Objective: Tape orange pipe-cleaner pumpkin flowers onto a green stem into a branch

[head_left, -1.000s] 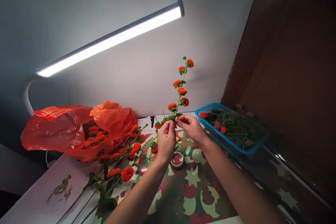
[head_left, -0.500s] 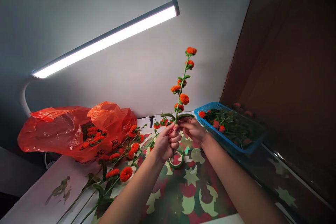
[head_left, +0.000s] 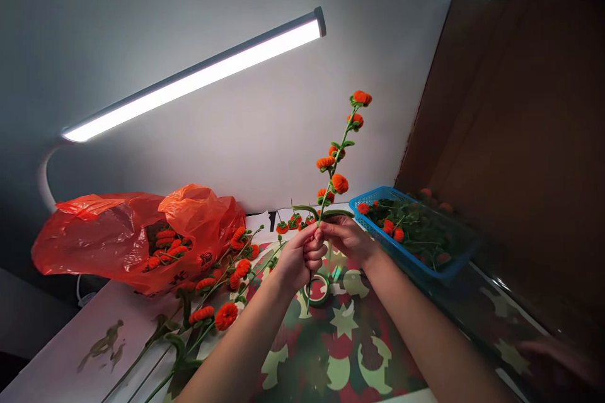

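A handmade flower stem (head_left: 339,164) with fuzzy orange blossoms and small green leaves stands up from my hands, leaning right. My left hand (head_left: 303,255) is closed round its lower stalk, whose end sticks out below the fist. My right hand (head_left: 347,238) pinches the stalk just above, at the base of two long green leaves (head_left: 336,214); its other fingers are partly hidden. Under the left fist, a roll of green tape (head_left: 316,289) lies on the patterned mat (head_left: 345,352). Several finished-looking orange flower stems (head_left: 227,315) lie left of my left forearm.
An orange plastic bag (head_left: 108,227) with more blossoms sits at left, below a lit lamp (head_left: 198,75). At right is a blue basket (head_left: 401,258) of flowers, beside brown cardboard (head_left: 510,138). Small blossoms (head_left: 293,220) lie behind my hands. A blurred hand-like shape (head_left: 558,352) shows at lower right.
The flower stem's top has tilted further right, while both hands stay closed near the same spot. The blurred shape at lower right has appeared. The view has shifted slightly.
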